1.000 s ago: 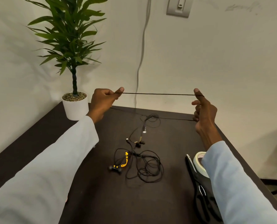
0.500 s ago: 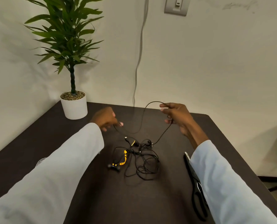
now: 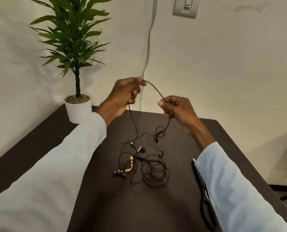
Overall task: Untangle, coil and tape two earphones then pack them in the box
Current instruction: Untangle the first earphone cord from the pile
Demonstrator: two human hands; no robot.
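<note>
A black earphone cable (image 3: 156, 88) arches between my two hands above the dark table (image 3: 97, 206). My left hand (image 3: 124, 96) pinches one end of the arch high up near the wall. Lower and to the right, my right hand (image 3: 176, 108) grips the same cable. From both hands the wire hangs down to a tangled heap of black earphones (image 3: 152, 171) with yellow parts (image 3: 130, 164) in the middle of the table. An earbud pair (image 3: 119, 174) lies at the heap's left edge. No box or tape is visible.
Black scissors (image 3: 204, 195) lie at the right, partly under my right sleeve. A potted plant in a white pot (image 3: 78, 108) stands at the table's back left corner. A grey cord (image 3: 149, 39) hangs down the wall behind my hands.
A second ago the cable was stretched taut between hands held far apart. The hands came together, and now my left hand has risen, so the cable forms a slack arch.
</note>
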